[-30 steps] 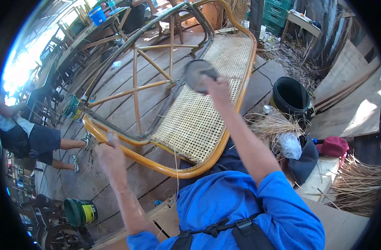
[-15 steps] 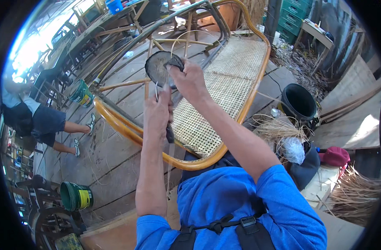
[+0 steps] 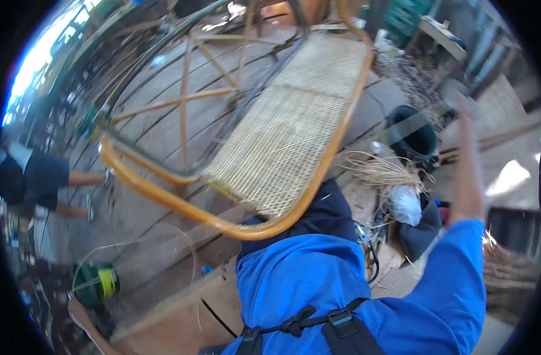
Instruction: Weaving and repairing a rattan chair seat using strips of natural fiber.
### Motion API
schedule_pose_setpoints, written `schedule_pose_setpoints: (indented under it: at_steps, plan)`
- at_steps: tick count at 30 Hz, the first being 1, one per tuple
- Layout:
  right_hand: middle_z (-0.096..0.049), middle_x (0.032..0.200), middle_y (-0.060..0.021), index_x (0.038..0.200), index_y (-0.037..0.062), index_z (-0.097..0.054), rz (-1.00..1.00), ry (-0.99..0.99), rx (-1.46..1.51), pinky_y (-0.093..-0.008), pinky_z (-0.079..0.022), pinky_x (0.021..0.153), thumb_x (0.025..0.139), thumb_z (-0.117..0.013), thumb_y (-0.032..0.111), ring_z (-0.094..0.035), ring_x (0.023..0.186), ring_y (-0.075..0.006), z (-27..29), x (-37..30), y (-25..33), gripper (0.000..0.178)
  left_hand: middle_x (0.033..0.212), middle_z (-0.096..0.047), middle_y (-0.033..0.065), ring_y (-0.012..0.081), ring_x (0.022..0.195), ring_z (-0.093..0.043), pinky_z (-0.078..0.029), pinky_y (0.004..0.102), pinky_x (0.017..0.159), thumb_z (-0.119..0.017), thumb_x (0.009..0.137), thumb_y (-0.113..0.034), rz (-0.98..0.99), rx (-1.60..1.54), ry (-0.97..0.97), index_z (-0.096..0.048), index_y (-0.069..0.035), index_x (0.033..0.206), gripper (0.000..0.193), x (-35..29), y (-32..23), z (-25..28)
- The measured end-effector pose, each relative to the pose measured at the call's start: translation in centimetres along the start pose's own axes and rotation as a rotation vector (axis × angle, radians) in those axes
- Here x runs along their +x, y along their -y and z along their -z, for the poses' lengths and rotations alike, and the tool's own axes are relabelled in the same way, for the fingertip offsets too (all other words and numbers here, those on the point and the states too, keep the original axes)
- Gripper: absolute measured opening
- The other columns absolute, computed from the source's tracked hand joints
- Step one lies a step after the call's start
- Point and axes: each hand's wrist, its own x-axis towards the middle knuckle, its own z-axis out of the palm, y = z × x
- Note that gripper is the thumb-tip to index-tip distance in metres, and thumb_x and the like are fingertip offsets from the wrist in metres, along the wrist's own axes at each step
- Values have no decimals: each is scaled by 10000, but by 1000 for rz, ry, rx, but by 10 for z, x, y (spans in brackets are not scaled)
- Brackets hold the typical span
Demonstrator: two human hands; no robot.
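Plank flooring is running under the whole workspace, with a co-worker standing at the left. Your curved rattan frame is lying with its near end over your lap, and its woven cane panel is stretching toward the far side.

Half a second ago your hands were meeting over that frame around a round dark piece; now they are spreading wide apart, and that piece is no longer showing. Your left hand is sitting low at the near left, beside the green bucket, with a thin strand looping near it. Your right hand is reaching out to the right, past the black bucket. Both are blurring, so I cannot tell whether either is gripping anything. For the work, that means neither hand is touching the weave at this instant.
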Motion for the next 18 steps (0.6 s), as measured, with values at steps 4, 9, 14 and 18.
schedule_pose_setpoints:
  at_steps: [4, 9, 14, 18]
  plan:
    - [-638, 986, -122, 1032, 24, -639, 221, 331, 404, -344, -443, 849, 786, -610, 337, -581, 936, -206, -38, -112, 89, 399, 895, -659, 140, 284, 725, -642, -497, 417, 601, -437, 894, -288, -155, 40, -416, -665, -92, 943, 305, -84, 88, -54]
    - [-620, 1009, -125, 1072, -3, -599, 362, 461, 872, -352, -443, 853, 807, -592, 298, -574, 940, -216, -90, -101, 158, 400, 1035, -635, 152, 323, 980, -609, -494, 442, 804, -431, 849, -292, 693, -234, -9, -665, -57, 947, 346, -119, -11, 5]
    - [-601, 1032, -129, 1112, -29, -559, 273, 496, 1042, -360, -442, 857, 828, -573, 258, -567, 943, -226, -114, -52, 78, 404, 1068, -612, 186, 352, 1009, -585, -460, 451, 856, -398, 871, -332, 793, -442, -101, -648, -41, 964, 395, -124, 1, 76]
    - [-586, 1051, -131, 1144, -50, -527, 173, 607, 1070, -367, -441, 860, 845, -559, 227, -561, 946, -234, -122, -36, 14, 409, 909, -622, 192, 339, 878, -596, -454, 413, 745, -489, 815, -324, 422, -709, -200, -605, 8, 916, 366, -46, -23, 128]
